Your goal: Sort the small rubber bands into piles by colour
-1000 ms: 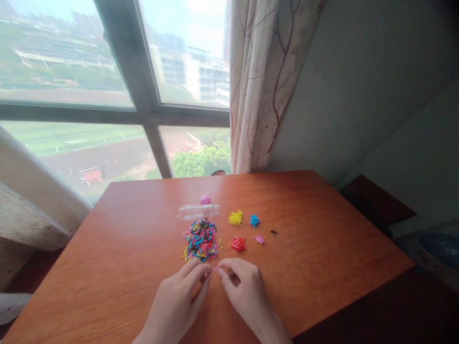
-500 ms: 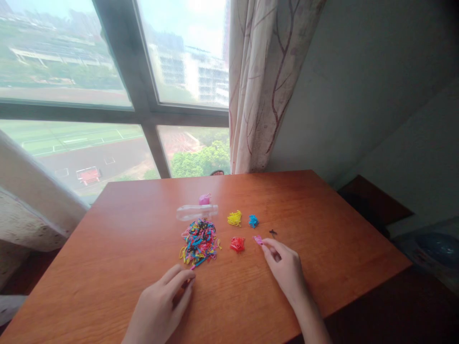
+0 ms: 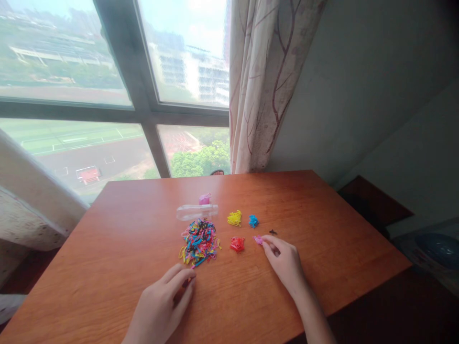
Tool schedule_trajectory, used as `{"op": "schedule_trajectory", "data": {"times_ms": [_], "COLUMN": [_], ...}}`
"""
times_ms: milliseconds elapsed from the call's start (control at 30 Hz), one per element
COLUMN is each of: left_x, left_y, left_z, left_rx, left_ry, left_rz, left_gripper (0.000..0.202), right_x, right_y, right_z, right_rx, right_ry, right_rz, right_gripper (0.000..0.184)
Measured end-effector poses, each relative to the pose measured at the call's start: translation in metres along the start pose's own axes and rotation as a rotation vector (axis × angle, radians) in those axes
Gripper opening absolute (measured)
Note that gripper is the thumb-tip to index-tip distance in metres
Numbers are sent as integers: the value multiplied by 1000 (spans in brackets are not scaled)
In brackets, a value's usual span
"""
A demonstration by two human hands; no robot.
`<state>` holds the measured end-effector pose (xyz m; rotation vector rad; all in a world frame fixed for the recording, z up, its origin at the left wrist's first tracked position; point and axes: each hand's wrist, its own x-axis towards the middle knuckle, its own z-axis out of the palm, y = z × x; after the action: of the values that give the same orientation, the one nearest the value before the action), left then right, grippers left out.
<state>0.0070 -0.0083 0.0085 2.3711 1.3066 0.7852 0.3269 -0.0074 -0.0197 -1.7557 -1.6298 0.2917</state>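
Observation:
Small rubber bands in mixed colours form a loose pile (image 3: 200, 240) in the middle of the table. At its near edge, my left hand (image 3: 163, 298) is closed in a pinch, with a bit of pink rubber band (image 3: 192, 267) showing at the fingertips. My right hand (image 3: 285, 260) is also pinched, its fingertips touching a small heap of pink rubber bands (image 3: 257, 240); what lies between the fingers is mostly hidden. Around it are a red heap (image 3: 237, 244), a yellow heap (image 3: 234, 218), a blue heap (image 3: 253, 220) and a few black bands (image 3: 273, 232).
Behind the mixed pile lies a clear plastic bottle-shaped container (image 3: 196, 212), with a pink-purple piece (image 3: 204, 198), perhaps its cap, beyond it. The wooden table (image 3: 107, 239) reaches the window; a curtain (image 3: 251, 95) hangs at its far edge.
My right hand has shifted very slightly at the pink heap, its fingers lifting a little. My left hand stays almost still beside the mixed pile.

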Motion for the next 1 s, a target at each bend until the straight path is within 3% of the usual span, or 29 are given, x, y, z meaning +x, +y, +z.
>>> {"op": "schedule_trajectory", "data": {"times_ms": [400, 600, 833, 1000], "left_x": [-1, -2, -2, -2], "left_y": [-2, -9, -4, -2], "left_z": [1, -3, -7, -3], "left_rx": [-3, 162, 273, 281], "left_ry": [21, 100, -25, -76], "left_rz": [-19, -154, -184, -148], "left_gripper": [19, 20, 22, 24], "right_x": [2, -10, -28, -36], "right_y": [-9, -48, -99, -110], "right_z": [0, 15, 49, 59], "right_rx": [8, 113, 109, 78], "right_ry": [34, -7, -189, -225], "right_rz": [17, -51, -150, -176], "right_gripper": [27, 26, 22, 22]}}
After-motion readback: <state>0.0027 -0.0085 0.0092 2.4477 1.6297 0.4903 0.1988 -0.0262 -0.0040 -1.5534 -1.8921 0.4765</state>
